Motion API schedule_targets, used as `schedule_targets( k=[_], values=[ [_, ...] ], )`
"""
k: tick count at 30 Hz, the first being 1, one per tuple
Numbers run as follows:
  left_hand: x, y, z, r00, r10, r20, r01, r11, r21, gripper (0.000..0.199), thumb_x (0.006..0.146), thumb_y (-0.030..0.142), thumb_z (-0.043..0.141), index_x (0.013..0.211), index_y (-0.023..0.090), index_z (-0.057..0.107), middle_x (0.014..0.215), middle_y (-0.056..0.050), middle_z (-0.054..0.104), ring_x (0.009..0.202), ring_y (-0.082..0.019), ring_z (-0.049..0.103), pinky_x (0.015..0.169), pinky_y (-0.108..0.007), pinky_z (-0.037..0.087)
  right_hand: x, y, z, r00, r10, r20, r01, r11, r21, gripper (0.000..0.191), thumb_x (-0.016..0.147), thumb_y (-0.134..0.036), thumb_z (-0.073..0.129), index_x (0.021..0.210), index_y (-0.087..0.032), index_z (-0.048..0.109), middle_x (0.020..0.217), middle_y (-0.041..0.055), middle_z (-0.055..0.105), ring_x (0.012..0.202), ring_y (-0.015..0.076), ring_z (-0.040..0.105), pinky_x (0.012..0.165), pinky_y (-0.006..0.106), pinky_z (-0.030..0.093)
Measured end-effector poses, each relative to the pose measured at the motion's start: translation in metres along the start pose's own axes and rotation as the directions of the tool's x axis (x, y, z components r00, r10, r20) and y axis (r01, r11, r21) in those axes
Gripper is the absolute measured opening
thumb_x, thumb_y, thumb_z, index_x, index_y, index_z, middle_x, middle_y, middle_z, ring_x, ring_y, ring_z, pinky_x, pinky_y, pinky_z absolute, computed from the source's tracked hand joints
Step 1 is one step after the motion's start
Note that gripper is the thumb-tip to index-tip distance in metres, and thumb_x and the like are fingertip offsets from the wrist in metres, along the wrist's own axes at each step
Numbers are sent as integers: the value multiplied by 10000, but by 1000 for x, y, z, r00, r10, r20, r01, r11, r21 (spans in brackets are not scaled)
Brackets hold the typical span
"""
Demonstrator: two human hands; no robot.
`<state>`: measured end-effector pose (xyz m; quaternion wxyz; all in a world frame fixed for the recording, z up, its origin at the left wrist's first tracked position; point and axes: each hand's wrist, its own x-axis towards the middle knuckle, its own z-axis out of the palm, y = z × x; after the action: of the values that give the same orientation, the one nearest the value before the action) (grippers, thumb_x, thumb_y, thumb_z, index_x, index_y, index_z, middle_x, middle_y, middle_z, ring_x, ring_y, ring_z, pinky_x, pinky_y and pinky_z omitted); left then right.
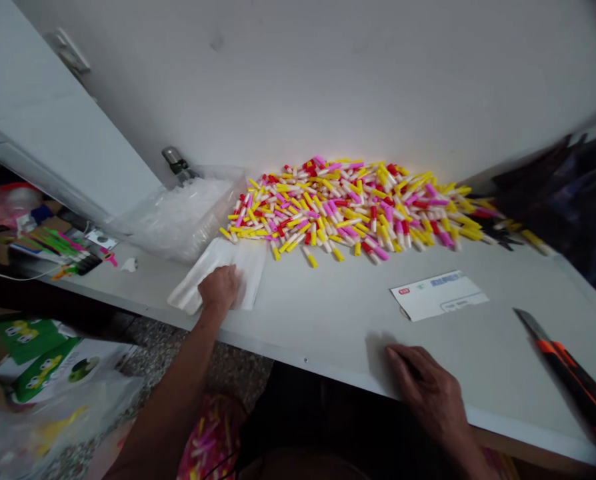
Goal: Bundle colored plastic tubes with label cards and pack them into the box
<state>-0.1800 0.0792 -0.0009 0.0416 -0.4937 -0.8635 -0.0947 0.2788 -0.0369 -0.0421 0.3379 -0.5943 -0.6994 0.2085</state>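
Note:
My left hand (220, 288) lies on a flat stack of thin white plastic sleeves or bags (252, 267) near the table's front edge. Its fingers are curled in and slightly blurred; what they pinch, if anything, is hidden. At the front edge rests my right hand (428, 387), fingers loosely curled together, with no object showing in it. Behind the stack spreads a large heap of small capped tubes (338, 207), whitish with yellow, red and pink ends. A white printed card (439, 295) lies beyond my right hand.
An orange-and-black utility knife (568, 370) lies at right, blade out. Left of the heap sits a clear bag (178, 213) of whitish pieces. Dark cloth (563, 193) borders the far right. Green-and-white boxes (43, 360) and plastic bags stand on the floor at left.

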Motion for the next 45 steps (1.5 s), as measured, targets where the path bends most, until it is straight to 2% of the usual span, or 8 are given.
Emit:
schedule_targets(
  k=[8, 12, 17, 21, 26, 29, 39, 45],
  values=[
    [-21, -12, -66, 974, 128, -188, -191, 908, -372, 340, 1010, 412, 462, 1026, 206, 733, 904, -52, 750, 847, -209, 678, 787, -293, 488, 5, -10, -7, 982, 188, 27, -189, 953, 235, 341, 945, -548, 669, 1033, -241, 788, 1030, 79, 776, 913, 251, 733, 805, 345, 592],
    [-60, 12, -87, 942, 325, -80, -297, 701, -648, 325, 969, 453, 575, 810, 200, 704, 642, 26, 621, 658, -144, 599, 720, -244, 492, 27, -47, -10, 899, 392, 195, -428, 690, 584, 612, 901, -628, 695, 1345, -207, 668, 971, 90, 765, 722, 208, 692, 546, 293, 544],
    [-94, 54, -78, 750, 634, 188, -338, 612, -715, 382, 986, 508, 562, 800, 211, 715, 580, 46, 586, 574, -125, 545, 626, -237, 455, 63, -84, 0, 879, 175, 444, -473, 440, 763, 746, 851, -558, 777, 1468, -221, 526, 1119, 115, 742, 785, 215, 732, 480, 259, 525],
    [-90, 67, -56, 584, 727, 362, -392, 642, -659, 428, 1003, 558, 515, 807, 229, 707, 596, 40, 607, 585, -142, 569, 613, -244, 447, 78, -77, 17, 880, 177, 442, -465, 517, 719, 386, 864, -488, 766, 1104, -198, 681, 834, 22, 715, 606, 157, 667, 488, 248, 485],
    [-91, 80, -33, 713, 689, 130, -639, 715, -283, 317, 979, 449, 580, 1208, 263, 698, 1060, -64, 769, 1009, -279, 694, 880, -365, 505, 78, -64, 33, 954, 233, 190, -255, 962, 98, 158, 957, -301, 634, 873, -213, 735, 888, 47, 748, 782, 193, 689, 697, 292, 464],
    [-115, 105, -22, 693, 719, -53, -709, 667, -230, 317, 1017, 414, 540, 1235, 240, 691, 1197, -112, 734, 1133, -305, 651, 978, -424, 475, 73, -64, 42, 971, 194, 136, -172, 972, -159, 190, 984, -322, 615, 896, -234, 758, 965, 45, 747, 856, 200, 687, 710, 287, 423],
    [-138, 162, 4, 746, 648, 156, -573, 743, -345, 104, 944, 304, 658, 908, 227, 717, 1042, -76, 722, 1086, -290, 612, 924, -420, 471, 80, -55, 44, 946, 295, 134, -282, 953, -109, 493, 899, -365, 744, 1353, -238, 601, 1005, 32, 738, 874, 209, 680, 771, 310, 458],
    [-135, 167, 2, 716, 679, 166, -598, 718, -357, 245, 950, 277, 647, 1182, 231, 712, 1185, -87, 723, 1161, -295, 606, 965, -431, 472, 80, -51, 43, 957, 264, 118, -255, 963, -81, 468, 895, -342, 747, 1324, -211, 614, 1119, 72, 712, 933, 218, 678, 803, 330, 486]
  ],
)
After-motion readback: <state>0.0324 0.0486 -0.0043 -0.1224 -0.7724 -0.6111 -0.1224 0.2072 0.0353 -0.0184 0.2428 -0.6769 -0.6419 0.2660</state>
